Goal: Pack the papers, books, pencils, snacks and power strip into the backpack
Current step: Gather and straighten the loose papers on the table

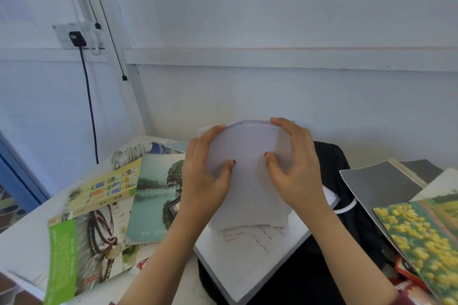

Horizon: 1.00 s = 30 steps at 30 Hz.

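Holding a thin stack of white papers [247, 141] just above the black fabric backpack [352, 220] on the white table [22, 247], the left hand [205, 176] and right hand [295, 171] each clamp their grip on a side edge — thumbs in front. Light and floppy, the sheets bow — probably best supported at both edges.

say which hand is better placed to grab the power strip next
Left, probably. Both hands grip the papers, but the power strip lies far left, past the books beside the left hand; the right hand would have to cross over the papers.
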{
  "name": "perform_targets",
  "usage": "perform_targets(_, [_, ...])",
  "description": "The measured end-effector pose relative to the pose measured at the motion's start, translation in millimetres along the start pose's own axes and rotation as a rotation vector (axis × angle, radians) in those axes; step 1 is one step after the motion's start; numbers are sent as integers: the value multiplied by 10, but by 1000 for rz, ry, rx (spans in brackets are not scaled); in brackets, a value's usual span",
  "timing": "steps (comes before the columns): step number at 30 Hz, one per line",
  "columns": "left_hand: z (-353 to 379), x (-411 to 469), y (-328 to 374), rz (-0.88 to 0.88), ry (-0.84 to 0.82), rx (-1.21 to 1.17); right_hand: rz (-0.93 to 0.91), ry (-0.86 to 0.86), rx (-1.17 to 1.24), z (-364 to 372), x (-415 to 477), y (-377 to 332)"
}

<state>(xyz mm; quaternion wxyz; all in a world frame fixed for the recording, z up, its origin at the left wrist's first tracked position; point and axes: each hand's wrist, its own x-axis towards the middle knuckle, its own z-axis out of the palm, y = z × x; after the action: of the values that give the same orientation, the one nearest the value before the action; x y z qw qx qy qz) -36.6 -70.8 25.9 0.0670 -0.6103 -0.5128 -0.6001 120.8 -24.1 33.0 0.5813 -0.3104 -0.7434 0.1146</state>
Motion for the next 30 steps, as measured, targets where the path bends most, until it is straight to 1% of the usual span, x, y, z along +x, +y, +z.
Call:
perform_targets(3, [32, -25, 25, 47, 57, 20, -49, 42, -18, 4, -6, -18])
perform_targets(5, [50, -39, 13, 41, 42, 20, -37, 29, -22, 10, -29, 6])
perform_targets(11, [4, -56, -89, -66, -72, -103, 81, -151, 115, -15, -158, 160])
perform_targets(15, [38, -249, -211, -127, -85, -125, 165, -166, 187, 11, -286, 254])
perform_targets(20, [113, -536, -319, -154, -161, -60, 63, -119, 121, 50, -465, 326])
perform_targets(26, [90, -522, -242, -161, -119, -92, 12, -90, 7, 0, -468, 267])
perform_targets(28, [88, -534, -219, -173, -129, -106, 20, -105, 12, -25, -496, 288])
perform_targets(30, [94, -572, -223, -208, -157, -128, 67, -155, 42, -43, -542, 317])
